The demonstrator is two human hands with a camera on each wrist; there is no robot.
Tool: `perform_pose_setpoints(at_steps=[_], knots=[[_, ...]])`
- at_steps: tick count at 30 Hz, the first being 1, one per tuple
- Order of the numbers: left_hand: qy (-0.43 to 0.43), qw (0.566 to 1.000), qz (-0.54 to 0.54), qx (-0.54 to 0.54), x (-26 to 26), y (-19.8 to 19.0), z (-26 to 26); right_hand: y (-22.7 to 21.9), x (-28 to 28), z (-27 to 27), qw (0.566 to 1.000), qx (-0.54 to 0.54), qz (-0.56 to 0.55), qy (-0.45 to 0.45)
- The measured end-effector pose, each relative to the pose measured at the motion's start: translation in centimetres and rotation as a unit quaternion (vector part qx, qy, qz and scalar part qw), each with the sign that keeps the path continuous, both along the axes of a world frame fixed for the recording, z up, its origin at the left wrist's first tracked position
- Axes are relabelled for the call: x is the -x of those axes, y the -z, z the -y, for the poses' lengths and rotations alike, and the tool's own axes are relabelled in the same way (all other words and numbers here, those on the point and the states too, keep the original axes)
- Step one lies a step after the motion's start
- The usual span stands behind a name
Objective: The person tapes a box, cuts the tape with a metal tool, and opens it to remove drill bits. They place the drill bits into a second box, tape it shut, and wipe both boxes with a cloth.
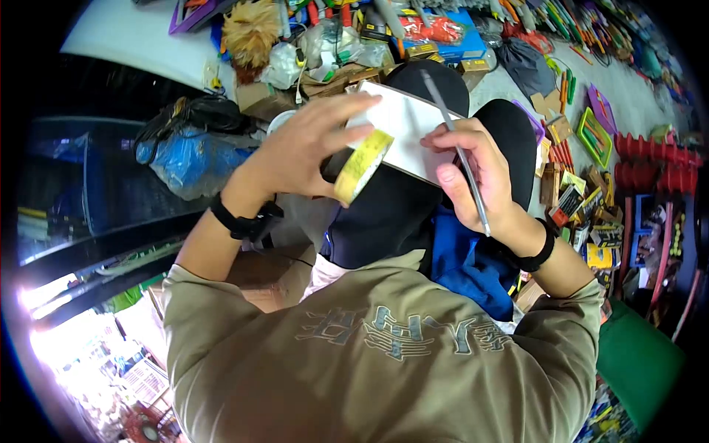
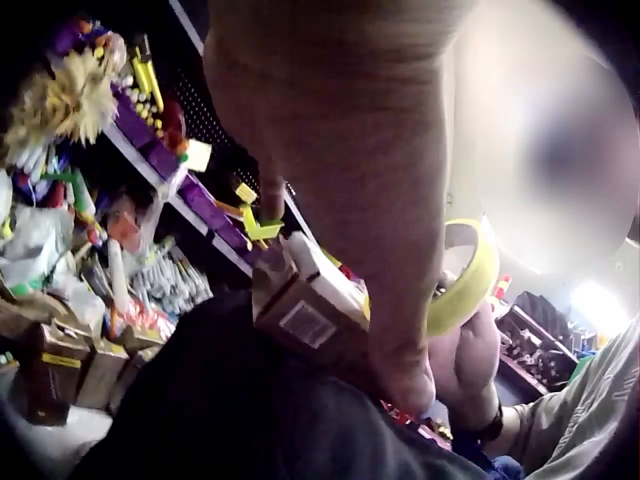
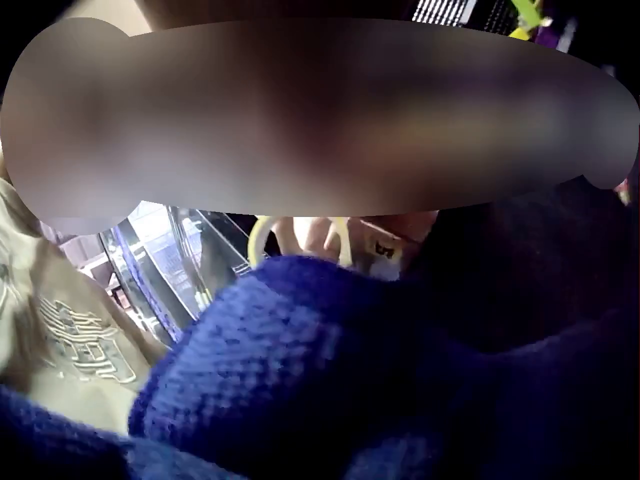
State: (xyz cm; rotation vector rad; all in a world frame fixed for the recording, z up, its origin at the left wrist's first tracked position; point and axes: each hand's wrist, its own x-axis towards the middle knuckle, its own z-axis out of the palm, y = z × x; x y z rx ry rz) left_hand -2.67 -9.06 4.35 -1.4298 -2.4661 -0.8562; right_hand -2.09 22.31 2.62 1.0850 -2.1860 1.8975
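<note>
My left hand [image 1: 306, 144] holds a roll of yellow tape [image 1: 363, 168] between thumb and fingers, its upper fingers reaching over the edge of a white-topped box [image 1: 410, 133] on the lap. The left wrist view shows the brown cardboard side of that box [image 2: 305, 310] with a pale label, and the tape roll [image 2: 470, 285] next to the thumb. In my right hand [image 1: 480, 166] is a slim silver-grey pen-like tool [image 1: 467, 166], slanting across the fingers. The right fingertips lie at the box's near right edge. A blue cloth [image 3: 270, 350] fills much of the right wrist view.
Piled packets and boxes [image 1: 325, 55] lie beyond the knees. A blue plastic bag [image 1: 192, 159] sits at the left. Small boxes [image 1: 569, 203], a green tray [image 1: 595, 138] and red ridged plastic pieces [image 1: 657, 162] crowd the right side.
</note>
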Motion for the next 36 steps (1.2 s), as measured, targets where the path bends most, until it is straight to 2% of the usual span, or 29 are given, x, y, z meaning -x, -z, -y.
perform_pose_setpoints(at_steps=[2, 3, 4, 6, 8, 10, 12, 14, 16, 17, 18, 19, 20, 22, 23, 26, 27, 28, 29, 30, 31, 32, 33, 34, 35, 36], knots=[[0.038, 0.999, 0.001, -0.015, 1.2, 0.7, -0.9, 1.0, 0.5, -0.3, 0.987, -0.066, -0.14, 0.034], [0.043, 0.999, 0.004, -0.015, 1.6, 0.7, -1.2, -0.1, 1.0, -0.5, 0.962, -0.152, -0.224, 0.045], [0.038, 0.999, -0.002, -0.021, 2.0, 0.6, -1.5, -0.9, 0.7, -0.5, 0.939, -0.23, -0.246, 0.07], [0.044, 0.999, -0.006, -0.027, 2.7, 0.7, -2.5, -0.3, 0.7, -0.6, 0.928, -0.292, -0.217, 0.083], [0.048, 0.997, -0.053, -0.024, 2.8, 0.5, -3.6, 1.4, 1.3, -0.8, 0.945, -0.255, -0.198, 0.054], [0.088, 0.992, -0.091, 0.01, 3.1, -0.2, -4.5, 1.0, 1.9, -1.2, 0.954, -0.232, -0.182, 0.052], [0.118, 0.991, -0.053, 0.033, 3.5, -1.4, -5.1, 0.1, 2.7, -2.0, 0.962, -0.229, -0.147, 0.004], [0.096, 0.99, 0.069, -0.072, 3.4, -1.3, -6.2, -1.3, 3.2, -3.4, 0.977, -0.19, -0.093, -0.029], [0.088, 0.953, 0.218, -0.19, 2.8, -1.1, -7.3, -2.5, 2.5, -5.3, 0.987, -0.138, 0.02, -0.078], [0.084, 0.907, 0.339, -0.237, 2.1, -1.0, -7.9, -2.6, 1.8, -6.4, 0.985, -0.106, 0.089, -0.104], [0.078, 0.842, 0.456, -0.277, 1.2, -0.9, -8.6, -2.6, 0.8, -7.6, 0.974, -0.077, 0.169, -0.129], [0.064, 0.761, 0.572, -0.299, 0.1, -0.9, -9.7, -2.6, -0.5, -8.6, 0.965, -0.069, 0.203, -0.151], [0.049, 0.702, 0.655, -0.274, -1.0, -0.6, -10.5, -2.5, -1.7, -9.4, 0.954, -0.059, 0.238, -0.174], [0.064, 0.687, 0.695, -0.205, -2.7, 1.0, -12.2, -2.4, -3.8, -10.6, 0.955, -0.144, 0.182, -0.187], [0.106, 0.754, 0.634, -0.136, -3.1, 2.1, -12.6, -2.0, -5.2, -11.0, 0.954, -0.159, 0.187, -0.173], [0.104, 0.707, 0.682, -0.154, -3.4, 4.3, -13.4, -0.9, -7.6, -12.0, 0.957, -0.17, 0.19, -0.137], [0.175, 0.791, 0.568, -0.146, -2.8, 5.1, -13.3, -1.3, -7.9, -12.1, 0.96, -0.188, 0.18, -0.103], [0.173, 0.789, 0.571, -0.146, -3.0, 5.2, -13.2, -1.8, -7.9, -12.2, 0.962, -0.206, 0.168, -0.069], [0.15, 0.732, 0.646, -0.157, -3.2, 4.9, -13.0, -2.5, -7.8, -12.6, 0.957, -0.236, 0.16, -0.054], [0.125, 0.667, 0.714, -0.169, -3.4, 4.5, -12.9, -2.8, -7.6, -13.0, 0.967, -0.232, 0.107, -0.013], [0.106, 0.628, 0.75, -0.18, -3.5, 4.3, -13.0, -2.4, -7.6, -14.0, 0.975, -0.196, 0.107, 0.022], [0.104, 0.626, 0.752, -0.182, -3.6, 4.5, -13.0, -2.1, -7.7, -14.8, 0.98, -0.161, 0.107, 0.058], [0.102, 0.636, 0.741, -0.188, -3.8, 4.7, -13.1, -1.5, -8.1, -14.7, 0.982, -0.034, 0.167, 0.084], [0.102, 0.646, 0.73, -0.196, -4.0, 4.8, -13.3, -1.3, -8.4, -14.3, 0.964, 0.092, 0.225, 0.11], [0.109, 0.662, 0.717, -0.19, -4.1, 4.3, -13.3, -2.0, -8.9, -14.1, 0.949, 0.116, 0.268, 0.115], [0.11, 0.66, 0.718, -0.191, -4.3, 4.2, -13.5, -3.1, -8.9, -13.4, 0.928, 0.183, 0.316, 0.068]])
